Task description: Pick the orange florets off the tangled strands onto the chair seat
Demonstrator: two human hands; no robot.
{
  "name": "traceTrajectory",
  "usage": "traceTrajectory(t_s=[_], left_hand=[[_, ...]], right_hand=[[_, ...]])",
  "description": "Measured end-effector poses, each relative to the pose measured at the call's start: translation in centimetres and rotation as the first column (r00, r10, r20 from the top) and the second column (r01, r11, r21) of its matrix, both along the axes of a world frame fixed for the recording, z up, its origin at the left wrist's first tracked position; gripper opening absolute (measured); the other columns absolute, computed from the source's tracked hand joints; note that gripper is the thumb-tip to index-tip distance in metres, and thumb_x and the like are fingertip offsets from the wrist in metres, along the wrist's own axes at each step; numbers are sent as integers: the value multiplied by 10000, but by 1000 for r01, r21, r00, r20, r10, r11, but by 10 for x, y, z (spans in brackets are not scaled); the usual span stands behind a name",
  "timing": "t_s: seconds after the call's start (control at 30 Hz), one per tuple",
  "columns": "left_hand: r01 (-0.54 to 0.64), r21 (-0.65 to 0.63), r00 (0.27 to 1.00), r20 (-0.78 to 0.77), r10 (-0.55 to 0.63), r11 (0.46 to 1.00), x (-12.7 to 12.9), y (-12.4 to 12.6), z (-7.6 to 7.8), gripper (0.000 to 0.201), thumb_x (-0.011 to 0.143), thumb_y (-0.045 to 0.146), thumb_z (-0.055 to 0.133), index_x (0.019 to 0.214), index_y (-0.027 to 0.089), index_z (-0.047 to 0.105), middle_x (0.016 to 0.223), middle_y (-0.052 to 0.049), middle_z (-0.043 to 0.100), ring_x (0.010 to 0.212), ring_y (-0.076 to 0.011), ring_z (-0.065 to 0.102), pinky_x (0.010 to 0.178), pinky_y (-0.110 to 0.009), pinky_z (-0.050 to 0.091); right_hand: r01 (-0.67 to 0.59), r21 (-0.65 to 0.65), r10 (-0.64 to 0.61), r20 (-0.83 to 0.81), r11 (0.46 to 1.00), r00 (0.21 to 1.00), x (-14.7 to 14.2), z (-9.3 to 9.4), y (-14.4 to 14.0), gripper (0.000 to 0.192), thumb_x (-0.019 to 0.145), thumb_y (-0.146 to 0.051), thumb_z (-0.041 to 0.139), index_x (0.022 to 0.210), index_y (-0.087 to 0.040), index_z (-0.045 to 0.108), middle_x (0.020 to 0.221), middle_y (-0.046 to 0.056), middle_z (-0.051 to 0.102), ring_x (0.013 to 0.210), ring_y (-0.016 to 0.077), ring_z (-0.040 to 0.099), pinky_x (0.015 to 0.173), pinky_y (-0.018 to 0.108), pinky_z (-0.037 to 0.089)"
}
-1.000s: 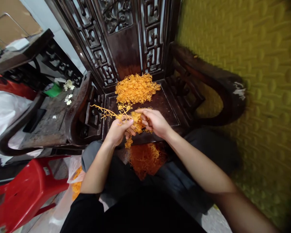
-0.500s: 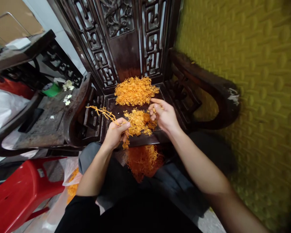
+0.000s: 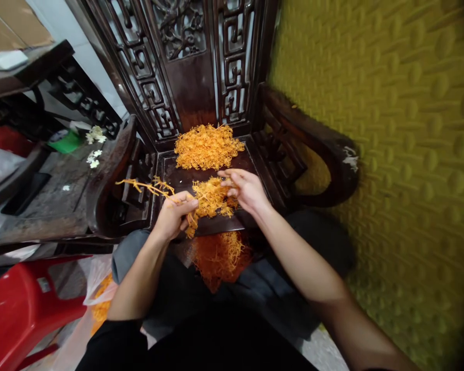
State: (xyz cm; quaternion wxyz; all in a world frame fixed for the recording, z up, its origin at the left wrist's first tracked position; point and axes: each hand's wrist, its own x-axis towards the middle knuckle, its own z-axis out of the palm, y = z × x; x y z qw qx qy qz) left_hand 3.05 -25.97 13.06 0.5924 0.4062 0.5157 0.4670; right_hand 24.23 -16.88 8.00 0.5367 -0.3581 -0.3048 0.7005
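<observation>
The person's left hand (image 3: 172, 212) closes its fingers around one bunch of orange stems (image 3: 145, 186), too tangled to count, that juts out to the left of them, while the one right hand (image 3: 249, 191) has its fingers loosely parted at the right edge of the near heap (image 3: 212, 198). Two orange heaps lie on the wooden chair seat (image 3: 255, 162), the near one between both sets of fingers and the far heap (image 3: 209, 147) just beyond them; well left of the left fingers sit two white flower clusters (image 3: 96, 135) and one red plastic chair (image 3: 19, 309).
</observation>
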Motion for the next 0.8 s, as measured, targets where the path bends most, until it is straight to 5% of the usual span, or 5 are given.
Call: traceTrajectory(t_s=[0.17,0.4,0.57,0.73,0.8], left_hand=[[134,-90,991,-6,-135,987,4,-1,-6,322,786,389,824,700,166,607,472,46,539,296,-27,319,304,-154,158],[192,-157,976,-76,-205,969,3,-5,0,359,747,407,850,642,170,602,402,50,496,270,-25,273,301,-170,105],[194,-153,975,-76,-208,969,6,-4,-1,349,761,424,841,670,177,612,416,58,492,280,-26,279,303,-167,128],[186,-128,974,-107,-200,974,4,-7,0,342,758,406,843,660,176,610,410,57,491,279,-30,288,296,-170,123],[183,-136,976,-94,-196,974,3,-7,1,350,763,409,840,659,177,600,410,60,485,278,-26,279,299,-171,111]], right_hand=[[-364,-13,364,43,931,930,-15,7,-22,439,788,-541,830,921,-144,698,559,-91,391,437,38,285,371,169,152],[130,44,-134,100,991,986,1,9,7,527,786,-648,792,740,-210,504,507,-133,257,408,34,196,367,172,148],[-359,69,323,302,931,897,-2,13,-9,549,736,-682,811,752,-162,638,490,-85,380,401,41,273,366,199,133],[172,111,-187,133,979,973,6,12,6,549,768,-649,809,691,-197,506,504,-106,351,390,26,273,363,173,191],[209,66,-214,87,976,973,12,13,14,550,794,-658,782,726,-207,475,533,-105,376,391,27,302,351,158,197]])
